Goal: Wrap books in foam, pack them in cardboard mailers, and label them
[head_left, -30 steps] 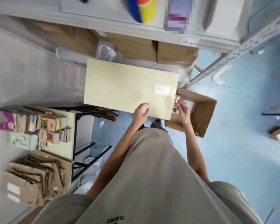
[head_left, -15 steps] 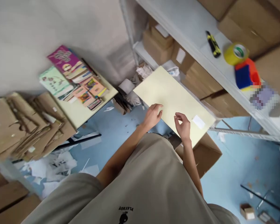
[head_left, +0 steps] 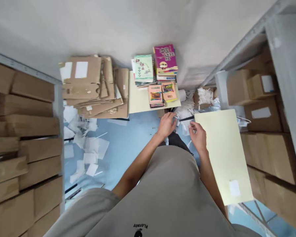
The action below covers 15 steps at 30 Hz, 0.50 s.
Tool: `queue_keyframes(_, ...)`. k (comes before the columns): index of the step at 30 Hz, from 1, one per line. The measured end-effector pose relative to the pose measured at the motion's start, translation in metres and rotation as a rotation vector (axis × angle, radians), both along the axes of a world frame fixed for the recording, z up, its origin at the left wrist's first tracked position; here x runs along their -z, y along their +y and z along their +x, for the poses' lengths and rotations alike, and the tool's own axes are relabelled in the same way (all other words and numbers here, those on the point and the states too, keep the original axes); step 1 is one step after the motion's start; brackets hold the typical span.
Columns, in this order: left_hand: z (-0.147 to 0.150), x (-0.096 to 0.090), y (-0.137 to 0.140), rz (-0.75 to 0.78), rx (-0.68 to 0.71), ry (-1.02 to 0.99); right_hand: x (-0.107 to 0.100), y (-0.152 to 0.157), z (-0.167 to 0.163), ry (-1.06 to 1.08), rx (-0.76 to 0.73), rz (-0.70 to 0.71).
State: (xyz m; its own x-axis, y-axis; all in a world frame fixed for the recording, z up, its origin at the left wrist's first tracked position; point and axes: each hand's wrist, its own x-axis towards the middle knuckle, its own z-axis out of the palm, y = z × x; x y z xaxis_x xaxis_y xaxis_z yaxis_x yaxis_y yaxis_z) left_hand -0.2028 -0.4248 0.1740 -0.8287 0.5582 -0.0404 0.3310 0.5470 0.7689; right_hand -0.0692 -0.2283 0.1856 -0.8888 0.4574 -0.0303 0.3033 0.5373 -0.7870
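My left hand point(head_left: 167, 125) hovers in front of my body with nothing in it, fingers loosely bent and thumb apart. My right hand point(head_left: 198, 135) is likewise bare, fingers curled and parted from the thumb, close to the left edge of a pale yellow board point(head_left: 222, 141). A small white paper point(head_left: 234, 188) lies on that board. Ahead of my left hand, on a pale yellow tabletop point(head_left: 138, 104), are a purple book point(head_left: 164, 54) on a stack, a green-covered book point(head_left: 143, 67) on another, and small pink books point(head_left: 155, 93).
Flattened cardboard boxes point(head_left: 88, 90) pile up left of the books. Shelves hold brown cartons on the left point(head_left: 41, 141) and right point(head_left: 271, 151). Paper scraps point(head_left: 91, 158) litter the blue floor point(head_left: 123, 141). A box of shredded paper point(head_left: 205, 96) stands in the far right corner.
My view has swung left toward the wall and the book stacks. The pale board now lies to my right rather than in front. Both hands stay bare.
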Motion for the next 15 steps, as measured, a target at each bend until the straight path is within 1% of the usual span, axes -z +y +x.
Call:
queue_keyframes(2, -0.019, 0.003, -0.019, -0.003, -0.078, -0.011, 0.01, -0.002, -0.034, 0.001, -0.057, -0.025)
queue_keyframes(5, -0.049, 0.002, -0.045, -0.022, -0.189, -0.011, 0.025, -0.008, -0.088, -0.011, -0.15, -0.047)
queue_keyframes(8, -0.082, 0.004, -0.062, -0.056, -0.317, -0.019, 0.035, -0.015, -0.148, -0.074, -0.286, -0.069)
queue_keyframes(10, -0.104, 0.011, -0.066, -0.075, -0.412, -0.059, 0.041, -0.02, -0.188, -0.15, -0.393, -0.075)
queue_keyframes(12, -0.125, 0.023, -0.065, -0.114, -0.496, -0.137, 0.05, -0.027, -0.226, -0.237, -0.499, -0.051)
queue_keyframes(15, -0.149, 0.045, -0.056, -0.228, -0.561, -0.291, 0.067, -0.038, -0.269, -0.33, -0.655, 0.0)
